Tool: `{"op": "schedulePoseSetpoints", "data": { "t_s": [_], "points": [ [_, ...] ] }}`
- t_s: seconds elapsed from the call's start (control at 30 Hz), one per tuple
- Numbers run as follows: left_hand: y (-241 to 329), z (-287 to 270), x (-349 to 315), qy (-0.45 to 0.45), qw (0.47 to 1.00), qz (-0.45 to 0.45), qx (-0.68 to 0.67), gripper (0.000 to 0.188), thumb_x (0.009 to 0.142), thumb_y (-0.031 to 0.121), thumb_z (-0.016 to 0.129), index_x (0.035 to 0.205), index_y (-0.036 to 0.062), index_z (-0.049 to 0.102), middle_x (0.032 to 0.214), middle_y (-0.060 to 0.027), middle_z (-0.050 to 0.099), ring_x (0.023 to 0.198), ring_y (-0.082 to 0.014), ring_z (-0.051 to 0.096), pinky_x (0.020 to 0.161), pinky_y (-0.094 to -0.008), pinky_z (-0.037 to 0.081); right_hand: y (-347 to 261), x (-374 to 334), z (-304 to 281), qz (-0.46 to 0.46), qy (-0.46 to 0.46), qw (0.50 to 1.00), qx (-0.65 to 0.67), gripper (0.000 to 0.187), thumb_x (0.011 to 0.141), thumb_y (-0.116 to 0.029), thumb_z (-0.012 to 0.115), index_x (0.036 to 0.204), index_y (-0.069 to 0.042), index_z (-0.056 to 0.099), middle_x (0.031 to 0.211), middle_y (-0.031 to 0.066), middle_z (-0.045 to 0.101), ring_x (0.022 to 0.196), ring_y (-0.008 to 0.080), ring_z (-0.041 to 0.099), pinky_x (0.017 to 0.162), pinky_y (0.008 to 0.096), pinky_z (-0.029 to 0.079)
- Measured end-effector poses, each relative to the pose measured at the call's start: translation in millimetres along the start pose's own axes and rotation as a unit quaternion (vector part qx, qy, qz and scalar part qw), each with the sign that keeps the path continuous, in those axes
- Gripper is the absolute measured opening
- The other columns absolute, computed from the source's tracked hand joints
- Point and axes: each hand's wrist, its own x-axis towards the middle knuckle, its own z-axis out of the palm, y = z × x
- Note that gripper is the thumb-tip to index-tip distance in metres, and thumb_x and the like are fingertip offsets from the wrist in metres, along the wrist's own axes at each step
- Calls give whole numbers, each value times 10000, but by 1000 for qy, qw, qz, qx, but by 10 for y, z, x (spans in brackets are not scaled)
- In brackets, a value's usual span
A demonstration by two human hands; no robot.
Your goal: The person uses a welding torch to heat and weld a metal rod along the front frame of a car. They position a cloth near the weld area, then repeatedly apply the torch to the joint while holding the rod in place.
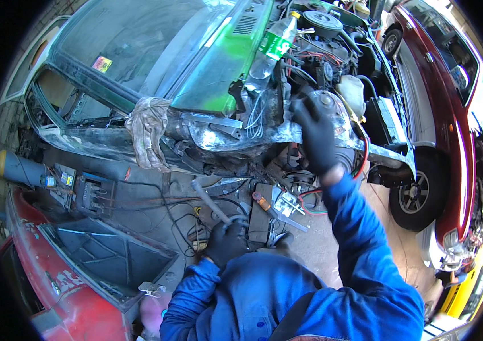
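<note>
My left hand [227,241], in a black glove, is closed round the near end of a grey tool that looks like a hammer [210,200]; its long handle points away from me to the upper left. My right hand [314,131], also gloved in black, reaches forward over the bare metal inner wing [291,132] of the car, beside the round strut top [325,101]. Its fingers stretch forward, a little blurred, with nothing visible in them. Whether they touch the metal I cannot tell.
A clear bottle [275,45] with a green label lies beside the engine [327,57]. A dirty rag [147,131] hangs over the wing's edge. Cables, an orange-handled tool [261,200] and a metal square [292,221] lie below. A dark red car [443,85] stands right, a loose panel [105,256] left.
</note>
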Motion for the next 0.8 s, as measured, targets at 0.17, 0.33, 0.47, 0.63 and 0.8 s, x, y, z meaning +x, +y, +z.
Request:
{"op": "schedulePoseSetpoints", "data": {
  "t_s": [0.17, 0.33, 0.47, 0.63, 0.8],
  "points": [
    [-1049, -733, -601, 169, 957, -232, 44, 355, 1056, 314, 640, 1169, -6, 746, 997, -181, 780, 957, -280, 745, 876, -410, 563, 762, 1843, 202, 14, 82, 982, -171, 656, 887, -454, 870, 1293, 20, 669, 1161, 170, 781, 1031, 280, 740, 923, 417, 562],
    [-1922, -1143, -1583, 201, 935, -260, 132, 417, 1066, 366, 602, 1219, 1, 734, 1100, -234, 765, 1051, -418, 722, 909, -473, 542, 1540, 2736, 603, 77, 102, 982, -137, 864, 696, -572, 982, 1225, 57, 715, 1169, 161, 775, 986, 280, 741, 909, 427, 581],
    [-2370, -1182, -2195, 237, 894, -360, 123, 447, 1061, 420, 598, 1198, 18, 741, 1121, -256, 757, 1092, -444, 711, 912, -508, 544, 1787, 2942, 697, 107, 197, 969, -107, 888, 697, -493, 989, 1319, 52, 667, 1160, 145, 775, 1000, 295, 735, 951, 418, 566],
    [-2809, -1062, -2686, 229, 869, -412, 152, 397, 1045, 387, 645, 1133, 19, 765, 1016, -162, 795, 983, -326, 749, 890, -446, 562, 1473, 2703, 631, 75, 210, 941, -252, 713, 790, -493, 911, 1225, 43, 729, 1185, 210, 788, 1069, 354, 764, 957, 430, 568],
    [-3008, -941, -2786, 210, 868, -427, 142, 419, 1035, 404, 646, 1132, 14, 764, 1037, -189, 791, 1017, -371, 747, 894, -459, 561, 315, 2477, 344, -242, 165, 911, -289, 566, 866, -441, 875, 1193, 1, 741, 1109, 180, 791, 1012, 350, 764, 925, 444, 572]
  ]
}}
